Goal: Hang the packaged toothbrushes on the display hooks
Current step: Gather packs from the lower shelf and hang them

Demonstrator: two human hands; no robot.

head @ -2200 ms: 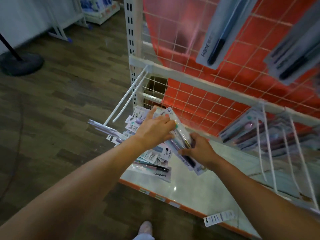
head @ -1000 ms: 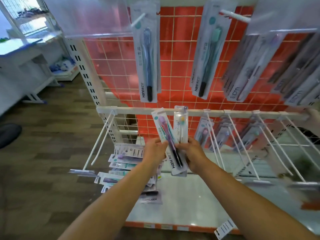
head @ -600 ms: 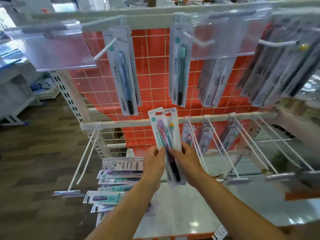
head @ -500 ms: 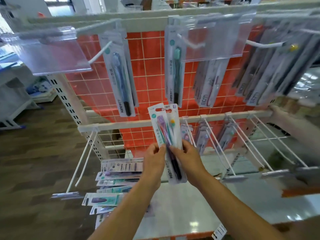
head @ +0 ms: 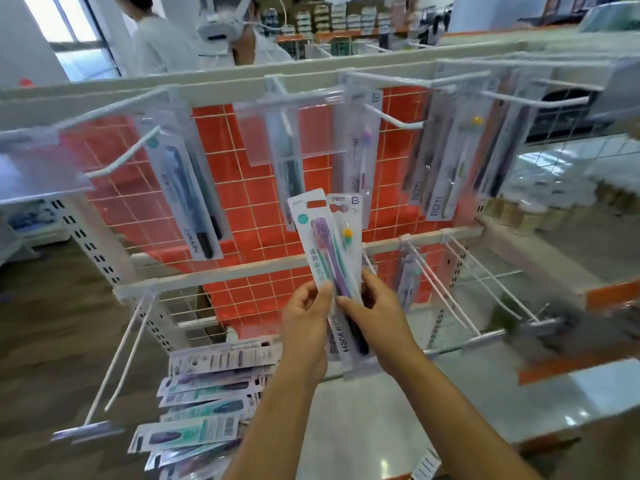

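Packs are up: a couple of seconds ago you were digging in the pile, and now you've raised them past the lower rail (head: 214, 275), tops against the red grid (head: 242, 188) just under the top row

Rack (head: 90, 244): two rails of white hooks over a glossy base shelf (head: 363, 427). The top row is mostly stocked. One bare hook (head: 398, 119) sits up and right of what you hold. Lower hooks (head: 464, 282) on the right carry a few packs near their roots

Pile (head: 207, 393) of unhung packs lies at the shelf's left end, beside your left forearm

Two packs (head: 332, 258) are upright and fanned: front pack (head: 320, 244) has a purple brush, rear pack (head: 349, 216) a yellow-headed one, peeking out to the right

Left grip (head: 304, 320): thumb on the face, fingers behind, pinching the front pack at mid-height. Right grip (head: 377, 313): fingers curled round the right edge of both, lower down. Both are closed on card, nothing loose

Handling, my read: light, thin card plus blister, so it flexes, and the film is slick. Held together they'll likely slide over each other. Split them, then take one by the card edges just below its hang slot (head: 313, 203) so the top stays stiff while you thread it. Don't squeeze the blister
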